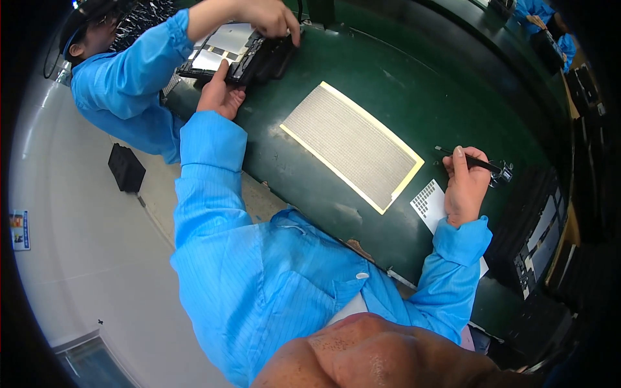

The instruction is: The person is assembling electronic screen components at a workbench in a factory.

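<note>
So the right hand (pixel 467 184) is curled shut around a thin black tweezer-like tool (pixel 471 160), resting on a small white sheet with a dotted grid (pixel 429 202) on the dark green bench (pixel 388 84). The left hand (pixel 220 96) is stretched out to the far left, fingers loosely open, thumb touching the edge of a black tray of silvery panels (pixel 233 48) that a co-worker's hand (pixel 270 16) also grips. A big mesh-patterned sheet with a yellowish border (pixel 352 145) lies between the two hands.
</note>
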The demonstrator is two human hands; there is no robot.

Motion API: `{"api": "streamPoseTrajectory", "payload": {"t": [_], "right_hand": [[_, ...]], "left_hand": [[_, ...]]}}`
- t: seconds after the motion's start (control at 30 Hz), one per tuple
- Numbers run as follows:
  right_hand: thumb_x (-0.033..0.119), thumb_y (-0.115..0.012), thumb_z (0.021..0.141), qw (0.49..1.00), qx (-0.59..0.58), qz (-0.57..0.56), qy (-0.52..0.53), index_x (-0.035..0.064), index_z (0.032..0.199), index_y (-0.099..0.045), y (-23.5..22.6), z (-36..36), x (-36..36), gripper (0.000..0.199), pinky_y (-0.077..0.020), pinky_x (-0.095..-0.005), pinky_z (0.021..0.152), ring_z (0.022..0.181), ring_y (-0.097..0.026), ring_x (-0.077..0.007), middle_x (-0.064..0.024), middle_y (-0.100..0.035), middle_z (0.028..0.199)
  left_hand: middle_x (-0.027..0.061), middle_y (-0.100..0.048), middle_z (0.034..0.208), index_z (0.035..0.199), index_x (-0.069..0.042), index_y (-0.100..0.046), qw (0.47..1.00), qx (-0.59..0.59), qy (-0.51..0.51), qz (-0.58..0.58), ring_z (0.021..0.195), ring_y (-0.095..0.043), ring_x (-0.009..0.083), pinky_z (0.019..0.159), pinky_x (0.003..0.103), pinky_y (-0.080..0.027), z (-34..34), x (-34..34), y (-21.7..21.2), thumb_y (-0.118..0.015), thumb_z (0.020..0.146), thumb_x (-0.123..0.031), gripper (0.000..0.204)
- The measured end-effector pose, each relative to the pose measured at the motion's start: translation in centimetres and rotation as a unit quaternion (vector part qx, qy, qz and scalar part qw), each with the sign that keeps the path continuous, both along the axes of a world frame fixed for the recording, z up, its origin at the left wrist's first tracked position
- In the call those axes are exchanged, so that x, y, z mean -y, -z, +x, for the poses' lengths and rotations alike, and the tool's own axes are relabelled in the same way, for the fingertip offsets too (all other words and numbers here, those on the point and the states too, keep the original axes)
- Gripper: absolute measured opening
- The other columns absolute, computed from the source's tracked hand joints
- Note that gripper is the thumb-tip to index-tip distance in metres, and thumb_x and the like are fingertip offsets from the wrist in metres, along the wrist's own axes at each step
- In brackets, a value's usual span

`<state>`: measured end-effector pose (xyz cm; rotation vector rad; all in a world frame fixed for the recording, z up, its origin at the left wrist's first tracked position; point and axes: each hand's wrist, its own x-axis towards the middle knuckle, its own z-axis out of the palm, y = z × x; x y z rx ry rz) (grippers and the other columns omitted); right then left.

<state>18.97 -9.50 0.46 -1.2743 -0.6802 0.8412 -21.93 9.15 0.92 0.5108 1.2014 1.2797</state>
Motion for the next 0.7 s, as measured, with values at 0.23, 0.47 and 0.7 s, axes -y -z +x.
{"api": "streamPoseTrajectory", "payload": {"t": [0.23,0.47,0.7], "right_hand": [[0.01,-0.063,0.085,1.0,0.018,-0.003,0.004,0.0005,0.095,-0.052,-0.2,0.0,0.0,0.017,-0.0468,-0.0251,0.069,0.072,-0.057,-0.0137,-0.0065,-0.056,0.081],[0.012,-0.067,0.078,0.988,0.153,-0.014,-0.024,-0.0011,0.084,-0.061,-0.2,0.3,-0.6,0.016,-0.0478,-0.0301,0.059,0.066,-0.059,-0.0152,-0.009,-0.062,0.071],[0.017,-0.067,0.081,0.961,0.273,0.044,-0.019,0.0019,0.087,-0.062,-2.2,-0.3,1.4,0.017,-0.0487,-0.0304,0.069,0.077,-0.061,-0.0197,-0.0103,-0.061,0.083]], "left_hand": [[0.0143,-0.057,0.097,0.105,0.001,-0.052,0.997,0.064,0.035,0.028,0.081,-0.056,0.022,0.067,0.027,-0.049,1.8,4.6,0.0,-0.059,0.089,-0.022,0.028],[0.0076,-0.059,0.089,0.109,0.003,-0.053,0.903,-0.274,0.295,0.15,0.079,-0.058,0.0145,0.069,0.025,-0.047,5.5,9.0,-2.7,-0.064,0.081,-0.004,0.031],[0.0169,-0.059,0.094,0.104,0.0,-0.057,0.483,-0.378,0.495,0.616,0.088,-0.057,0.0342,0.077,0.04,-0.047,20.0,14.2,-4.9,-0.072,0.069,-0.004,0.038]]}}
